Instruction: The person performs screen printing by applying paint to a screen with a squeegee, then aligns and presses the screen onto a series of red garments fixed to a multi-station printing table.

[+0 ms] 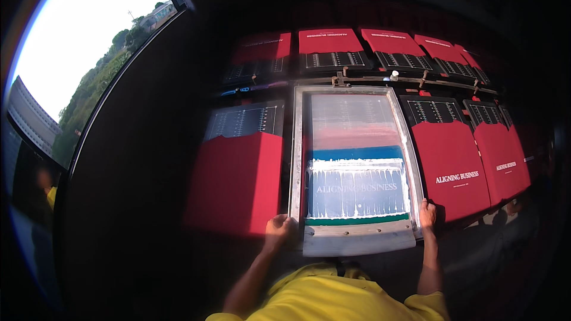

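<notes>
A screen-printing frame (295,148) with pale metal bars lies over one of the dark printing boards. Its mesh carries a blue stencil area (357,205) with lettering and streaks of white ink, bordered by a green strip along the near side. A wide squeegee-like bar (359,241) with a pale blade rests across the frame's near end. My left hand (278,230) is closed round the frame's near left corner. At the near right side my right hand (427,214) grips the other bar, its fingers curled over the edge. The board beneath shows only faintly through the mesh.
Red fabric pieces with white lettering lie on boards to the right (449,169); a plain red piece (238,181) lies to the left. A second row of red pieces (330,40) stands beyond a rail (363,78) with clamps. At far left, a window (89,41) lets in bright light.
</notes>
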`<state>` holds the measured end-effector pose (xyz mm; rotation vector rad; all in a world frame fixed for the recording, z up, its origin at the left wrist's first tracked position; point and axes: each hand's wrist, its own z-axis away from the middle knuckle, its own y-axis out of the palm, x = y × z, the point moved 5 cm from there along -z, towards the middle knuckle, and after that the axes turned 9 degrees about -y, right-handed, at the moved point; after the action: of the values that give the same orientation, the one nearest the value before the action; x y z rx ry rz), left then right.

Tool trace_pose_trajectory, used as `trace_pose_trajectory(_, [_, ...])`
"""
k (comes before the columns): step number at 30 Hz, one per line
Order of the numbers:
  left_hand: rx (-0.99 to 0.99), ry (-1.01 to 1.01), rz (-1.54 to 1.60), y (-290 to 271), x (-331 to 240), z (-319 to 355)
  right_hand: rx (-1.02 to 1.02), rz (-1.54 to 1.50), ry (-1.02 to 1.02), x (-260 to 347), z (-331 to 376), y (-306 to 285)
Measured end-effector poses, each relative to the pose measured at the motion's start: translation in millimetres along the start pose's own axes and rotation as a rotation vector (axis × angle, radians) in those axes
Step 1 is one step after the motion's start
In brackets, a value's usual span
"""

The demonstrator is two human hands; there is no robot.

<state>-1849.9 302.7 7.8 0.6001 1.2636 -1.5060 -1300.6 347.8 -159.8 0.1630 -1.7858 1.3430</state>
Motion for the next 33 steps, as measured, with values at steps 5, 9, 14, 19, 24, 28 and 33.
trace_pose_trajectory(5, [-0.122,0.073,0.045,-16.3,4.6,1.9,-0.265,-0.065,-0.398,-25.7,26.7,-8.2])
trace_pose_trajectory(9, [-0.159,-0.058,0.135,-52.6,-16.7,29.8,-0.03,-0.284,-0.222,35.6,64.1,-14.5])
trace_pose_trajectory(14, [-0.286,0.007,0.156,-168.7,21.2,19.4,-0.003,-0.433,-0.097,158.3,152.7,9.8])
trace_pose_trajectory(19, [-0.359,-0.057,0.077,-283.6,36.8,8.5,-0.003,-0.53,-0.038,223.1,213.2,77.3])
trace_pose_trajectory(24, [-0.385,-0.043,0.009,-374.6,76.3,-10.1,0.107,-0.477,-0.078,291.4,261.8,124.4])
trace_pose_trajectory(28, [-0.356,-0.063,-0.017,-409.3,82.5,-22.1,0.138,-0.349,-0.125,309.4,274.3,151.2])
trace_pose_trajectory(33, [-0.344,-0.038,0.007,-427.3,90.5,-43.4,0.061,-0.291,-0.16,333.5,278.0,167.5])
